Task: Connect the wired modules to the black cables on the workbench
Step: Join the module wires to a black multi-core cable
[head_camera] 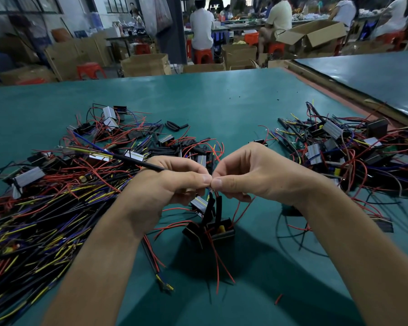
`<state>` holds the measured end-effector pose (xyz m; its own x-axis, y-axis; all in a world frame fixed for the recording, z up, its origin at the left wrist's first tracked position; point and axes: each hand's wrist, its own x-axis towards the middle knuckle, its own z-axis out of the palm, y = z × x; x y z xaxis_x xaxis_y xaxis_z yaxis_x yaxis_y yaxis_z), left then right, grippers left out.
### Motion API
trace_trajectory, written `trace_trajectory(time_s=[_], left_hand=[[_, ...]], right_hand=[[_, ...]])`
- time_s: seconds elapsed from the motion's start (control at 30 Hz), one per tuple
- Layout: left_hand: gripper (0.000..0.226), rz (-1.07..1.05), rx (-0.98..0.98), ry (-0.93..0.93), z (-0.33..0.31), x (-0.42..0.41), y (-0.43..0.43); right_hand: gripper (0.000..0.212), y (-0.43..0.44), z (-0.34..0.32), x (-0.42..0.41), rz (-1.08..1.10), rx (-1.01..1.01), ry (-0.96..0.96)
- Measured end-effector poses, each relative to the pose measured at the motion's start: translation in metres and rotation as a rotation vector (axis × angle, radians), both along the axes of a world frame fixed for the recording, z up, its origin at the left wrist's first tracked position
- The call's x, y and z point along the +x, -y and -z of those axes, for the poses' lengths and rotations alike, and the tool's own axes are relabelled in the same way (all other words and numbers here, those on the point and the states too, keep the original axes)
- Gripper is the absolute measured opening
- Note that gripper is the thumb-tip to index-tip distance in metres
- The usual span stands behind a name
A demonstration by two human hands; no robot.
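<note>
On the green bench (pixel 222 97), mid-mat, your two hands meet thumb to thumb just above the surface. Your left hand (pixel 172 182) is curled, thumb and forefinger pinched tight. A black cable (pixel 137 162) runs into that grip from the left and slants up over the heap behind it. Your right hand (pixel 252 175) is pinched the same way on thin leads (pixel 242 211), with the other fingers tucked under. The joint itself is hidden behind your fingertips, so I can't tell how it sits.

A module (pixel 222 230) hangs just below both hands by those leads. It is a black open case, tilted, low over the mat, with red wires trailing toward you.

- Left of you: a dense cable pile (pixel 33 227), black with yellow, blue and red ends.
- Behind the left hand: a module heap (pixel 137 142), with loose black sleeves (pixel 177 125) at its far edge.
- Right of you: a second heap (pixel 353 147), well apart from the first.
- Near edge: one red offcut (pixel 278 299) lying alone.

The mat is scuffed and glossy. A second table (pixel 375 74) butts in at an angle at the far right.

The room is a workshop floor with cardboard boxes (pixel 146 64) and red stools (pixel 90 69). Workers (pixel 201 27) sit with their backs to you at the far benches.
</note>
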<state>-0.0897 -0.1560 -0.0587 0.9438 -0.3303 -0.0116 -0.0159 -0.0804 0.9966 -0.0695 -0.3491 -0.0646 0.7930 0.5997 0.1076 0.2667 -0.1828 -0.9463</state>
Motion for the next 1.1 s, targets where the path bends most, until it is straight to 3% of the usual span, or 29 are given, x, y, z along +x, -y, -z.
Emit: trace_trajectory(time_s=[0.23,0.43,0.63,0.83,1.1], left_hand=[[0.011,-0.002,-0.005,-0.019,0.0018,0.0003,0.0021],[0.013,-0.053,-0.022,0.052,0.0043,0.0016,0.0020],[0.005,-0.048,-0.061,0.181,0.0041,-0.0005,0.0046],[0.009,-0.066,0.069,0.346,0.0029,-0.0019,0.0027],[0.009,-0.109,0.111,0.343,0.0001,-0.0033,0.0023]], right_hand=[[0.021,0.0001,-0.0092,-0.0063,0.019,-0.178,0.160],[0.022,-0.0061,-0.0069,-0.0069,0.103,-0.212,0.280],[0.025,-0.0010,-0.0096,-0.0055,0.058,-0.189,0.203],[0.024,-0.0003,-0.0087,-0.0057,0.051,-0.197,0.143],[0.021,0.0004,-0.0063,-0.0033,0.069,-0.193,0.167]])
